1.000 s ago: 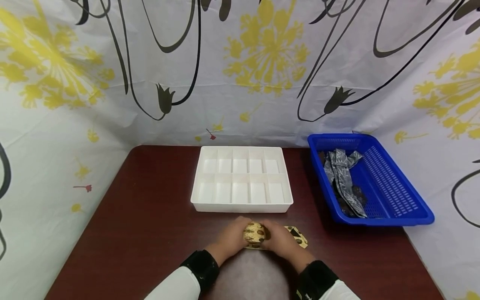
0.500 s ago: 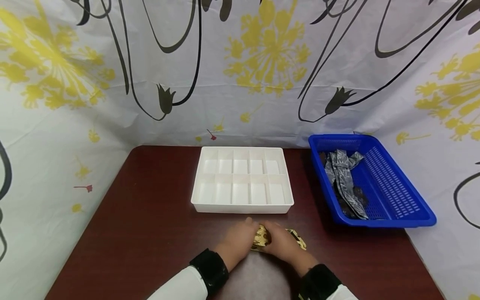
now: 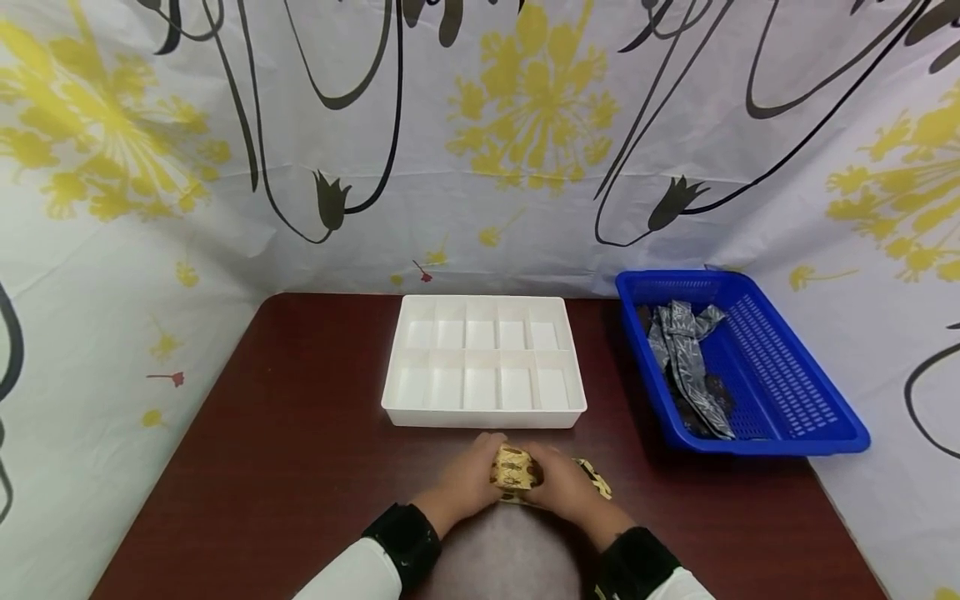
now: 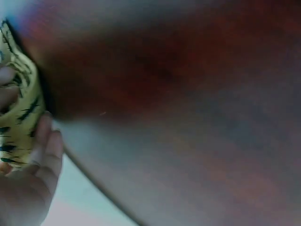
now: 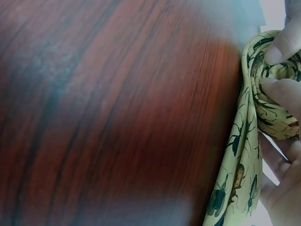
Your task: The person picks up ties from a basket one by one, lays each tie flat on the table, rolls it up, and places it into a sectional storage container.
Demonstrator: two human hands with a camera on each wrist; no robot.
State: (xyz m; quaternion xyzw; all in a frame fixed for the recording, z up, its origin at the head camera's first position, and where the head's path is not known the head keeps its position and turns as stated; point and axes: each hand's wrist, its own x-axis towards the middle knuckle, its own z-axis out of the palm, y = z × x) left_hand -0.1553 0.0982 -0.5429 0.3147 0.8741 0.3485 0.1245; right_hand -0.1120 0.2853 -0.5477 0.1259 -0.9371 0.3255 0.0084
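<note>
Head view: both hands meet at the near edge of the dark wooden table (image 3: 285,433), just in front of the white divided tray (image 3: 483,360). Left hand (image 3: 468,479) and right hand (image 3: 562,483) are curled round a rolled-up yellow necktie (image 3: 512,471) printed with dark insects; the roll sits between the fingertips, and a loose tail of the tie lies on the table toward the blue basket side.

Right wrist view: fingers (image 5: 282,92) pinch the coiled part of the tie (image 5: 270,113), grip closed on it; the free end hangs down along the wood.

Left wrist view: blurred; fingers (image 4: 44,150) wrap against the tie (image 4: 21,117), closed on it.

The tray's ten compartments, two rows of five, show only white bottoms. To the right of the tray, well apart from it, stands a blue plastic basket (image 3: 795,392) holding a grey patterned necktie (image 3: 686,358) and darker cloth beneath it. Behind the tray hangs a white curtain (image 3: 480,142) with yellow flowers and black stems.
</note>
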